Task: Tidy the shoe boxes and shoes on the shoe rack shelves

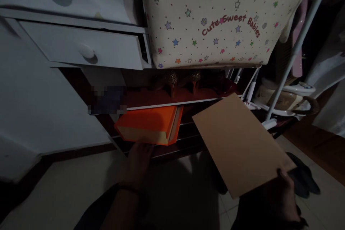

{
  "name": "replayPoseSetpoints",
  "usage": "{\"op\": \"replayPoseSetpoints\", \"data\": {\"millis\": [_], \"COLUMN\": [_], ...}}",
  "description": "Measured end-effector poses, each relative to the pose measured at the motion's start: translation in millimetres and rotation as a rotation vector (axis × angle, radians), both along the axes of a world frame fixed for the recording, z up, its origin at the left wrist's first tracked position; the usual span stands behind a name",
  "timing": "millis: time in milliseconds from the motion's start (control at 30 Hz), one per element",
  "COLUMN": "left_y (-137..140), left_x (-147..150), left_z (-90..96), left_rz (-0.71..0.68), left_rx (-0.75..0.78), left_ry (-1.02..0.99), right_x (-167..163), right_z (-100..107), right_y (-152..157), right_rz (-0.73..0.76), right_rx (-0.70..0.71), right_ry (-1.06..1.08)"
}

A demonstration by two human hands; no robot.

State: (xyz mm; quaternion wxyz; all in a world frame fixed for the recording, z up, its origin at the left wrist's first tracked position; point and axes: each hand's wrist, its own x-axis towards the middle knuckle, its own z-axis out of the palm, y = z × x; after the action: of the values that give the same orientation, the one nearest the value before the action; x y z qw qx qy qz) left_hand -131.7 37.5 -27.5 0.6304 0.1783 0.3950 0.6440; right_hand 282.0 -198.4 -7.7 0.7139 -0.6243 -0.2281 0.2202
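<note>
The left hand (pixel 137 167) reaches out flat, fingers together, and touches the near bottom edge of an orange box (pixel 149 124). It is dark there, so you cannot tell if the fingers curl under the box. The orange box sits low on a dark shelf (pixel 188 140), tipped a little, with its open side facing right.

The right hand (pixel 272 201) holds a brown flat lid (pixel 239 143) by its near corner. The thumb lies on top of the lid and the other fingers are hidden under it. The lid is tilted and is held up in the air, to the right of the orange box and not touching it.

Above the orange box is a red shelf (pixel 161 97) with sparkly shoes (pixel 183 79) on it. Over that hangs a big cream bag (pixel 215 18) with little colored stars and red words. To the left is a white drawer (pixel 81 46) with a round knob (pixel 86 50), pulled out a bit. To the right is a white metal rack (pixel 299 43) with more shoes (pixel 285 100) on it. The floor (pixel 67 187) is made of pale tiles, and a dark shoe (pixel 304 176) lies on it near the right hand.
</note>
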Motion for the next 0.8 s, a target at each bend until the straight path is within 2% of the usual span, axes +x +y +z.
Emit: {"op": "replayPoseSetpoints", "data": {"millis": [100, 167, 267, 367, 500, 567, 633, 733, 800], "left_y": [1.1, 1.7, 1.9, 2.2, 2.3, 1.7, 1.0, 1.2, 2.1], "left_x": [0.0, 0.6, 1.7, 1.9, 0.2, -1.2, -2.9, -7.0, -11.5], "left_z": [-0.3, -1.5, -2.9, -3.5, -4.7, -5.7, -6.9, -8.7, -9.1], "left_rz": [-0.011, -0.005, 0.011, 0.016, 0.022, 0.015, 0.009, 0.037, 0.076], "left_rx": [0.015, 0.025, 0.019, 0.010, 0.000, 0.001, 0.015, 0.050, 0.074], "left_ry": [-0.019, -0.033, -0.020, -0.004, 0.003, -0.001, -0.005, 0.007, 0.012], "right_x": [-4.9, -4.6, -6.2, -7.0, 2.1, 7.2, 7.7, -6.0, -24.5], "right_z": [-23.5, -32.7, -31.6, -22.8, -20.2, -25.7, -35.8, -59.0, -76.0], "right_y": [22.5, 35.7, 61.6, 100.5, 155.5, 171.0, 173.0, 154.8, 137.6], "right_rz": [0.117, 0.144, 0.200, 0.266, 0.433, 0.473, 0.431, 0.370, 0.437], "right_rx": [-0.032, -0.017, 0.051, 0.088, 0.006, -0.040, -0.047, -0.089, -0.178], "right_ry": [0.367, 0.446, 0.410, 0.325, 0.142, 0.124, 0.179, 0.270, 0.293]}}
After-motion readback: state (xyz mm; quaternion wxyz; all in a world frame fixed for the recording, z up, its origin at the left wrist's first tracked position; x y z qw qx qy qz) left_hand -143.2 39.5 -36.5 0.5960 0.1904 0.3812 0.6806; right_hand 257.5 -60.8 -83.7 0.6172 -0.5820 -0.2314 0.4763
